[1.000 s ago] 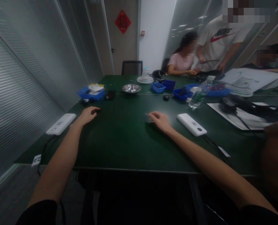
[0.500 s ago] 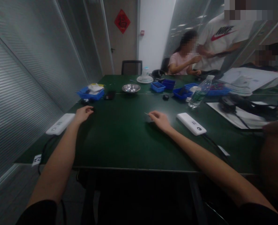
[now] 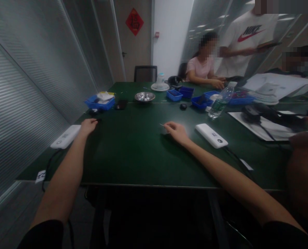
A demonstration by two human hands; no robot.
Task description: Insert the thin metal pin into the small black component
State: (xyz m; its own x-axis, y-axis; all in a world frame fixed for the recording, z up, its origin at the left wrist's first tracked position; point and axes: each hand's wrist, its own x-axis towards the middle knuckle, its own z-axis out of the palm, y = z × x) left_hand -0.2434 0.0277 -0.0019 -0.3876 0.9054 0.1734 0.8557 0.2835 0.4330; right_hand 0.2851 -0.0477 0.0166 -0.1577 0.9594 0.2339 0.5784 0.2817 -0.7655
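My left hand (image 3: 88,127) is over the left side of the green table (image 3: 133,152), its fingers pinched together. A small dark piece (image 3: 99,120) shows at the fingertips, too small to name. My right hand (image 3: 176,132) is near the table's middle, thumb and forefinger closed on a thin pale stick (image 3: 161,125) that points left. Beside my left wrist lies a white power bank (image 3: 66,137) with a black cable. Another white power bank (image 3: 212,135) lies to the right of my right hand.
Farther back are a blue bin (image 3: 100,104), a steel bowl (image 3: 145,97), a small blue tray (image 3: 174,95) and a water bottle (image 3: 222,101). At right, a black strapped device (image 3: 270,116) lies on a white tray. Other people are across the table; someone's arm is close at right.
My left hand has drawn slightly left and its fingers have closed together. My right hand is almost still. Across the table, the seated person's hands have lowered and the standing person has shifted.
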